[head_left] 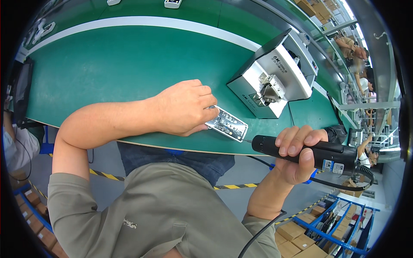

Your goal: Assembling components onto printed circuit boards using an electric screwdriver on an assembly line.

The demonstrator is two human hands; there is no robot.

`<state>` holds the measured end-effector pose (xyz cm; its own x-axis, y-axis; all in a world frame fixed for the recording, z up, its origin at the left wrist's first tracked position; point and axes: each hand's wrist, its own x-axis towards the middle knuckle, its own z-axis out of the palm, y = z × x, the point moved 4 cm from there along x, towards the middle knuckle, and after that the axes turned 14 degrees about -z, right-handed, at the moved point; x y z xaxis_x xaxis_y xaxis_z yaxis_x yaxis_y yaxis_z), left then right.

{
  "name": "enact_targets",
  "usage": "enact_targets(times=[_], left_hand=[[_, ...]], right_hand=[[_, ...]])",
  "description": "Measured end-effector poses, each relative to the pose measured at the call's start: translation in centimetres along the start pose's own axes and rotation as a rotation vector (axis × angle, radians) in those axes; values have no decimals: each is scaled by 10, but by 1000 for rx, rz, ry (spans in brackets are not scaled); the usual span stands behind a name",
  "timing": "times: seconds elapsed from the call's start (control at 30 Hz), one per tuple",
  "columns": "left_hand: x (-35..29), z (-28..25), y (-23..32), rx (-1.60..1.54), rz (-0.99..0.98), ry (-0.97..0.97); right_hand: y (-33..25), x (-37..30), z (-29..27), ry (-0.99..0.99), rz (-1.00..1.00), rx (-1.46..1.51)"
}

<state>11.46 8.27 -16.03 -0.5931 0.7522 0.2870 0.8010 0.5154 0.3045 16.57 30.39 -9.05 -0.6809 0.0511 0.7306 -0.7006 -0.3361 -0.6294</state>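
My left hand (186, 107) is closed around one end of a small white-edged housing (228, 124) with a circuit board showing inside. The housing lies at a slant on the green bench, near its front edge. In my right hand (304, 164) is a black electric screwdriver (331, 155), held almost level, fingers over its top and thumb in front. Its thin bit points left and reaches the near right corner of the housing; whether it touches a screw cannot be made out. My left fingertips are partly hidden behind the hand.
A silver screw feeder (269, 81) stands on the green bench (107, 69) beyond the housing, to the right. The screwdriver's black cable (340, 187) loops below the bench edge. Other people (355, 56) work at the far right. Boxes (290, 232) stand on the lower right floor.
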Motion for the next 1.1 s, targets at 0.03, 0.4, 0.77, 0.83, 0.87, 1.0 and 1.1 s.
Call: enact_targets(times=[0.03,0.4,0.77,0.83,0.87,1.0,1.1], left_hand=[[0,0,0,-3,5,7],[1,-3,0,9,17,69],[-1,-3,4,40,19,92],[-1,-3,3,41,18,89],[-1,-4,2,38,18,91],[-1,-4,1,27,20,94],[0,-4,1,28,27,89]], right_hand=[[1,0,0,-31,7,0],[-6,23,9,-45,46,34],[5,70,8,-158,-274,-192],[8,71,8,-150,-255,-195],[9,72,8,-152,-244,-190],[11,74,6,-154,-211,-177],[12,74,7,-132,-199,-192]])
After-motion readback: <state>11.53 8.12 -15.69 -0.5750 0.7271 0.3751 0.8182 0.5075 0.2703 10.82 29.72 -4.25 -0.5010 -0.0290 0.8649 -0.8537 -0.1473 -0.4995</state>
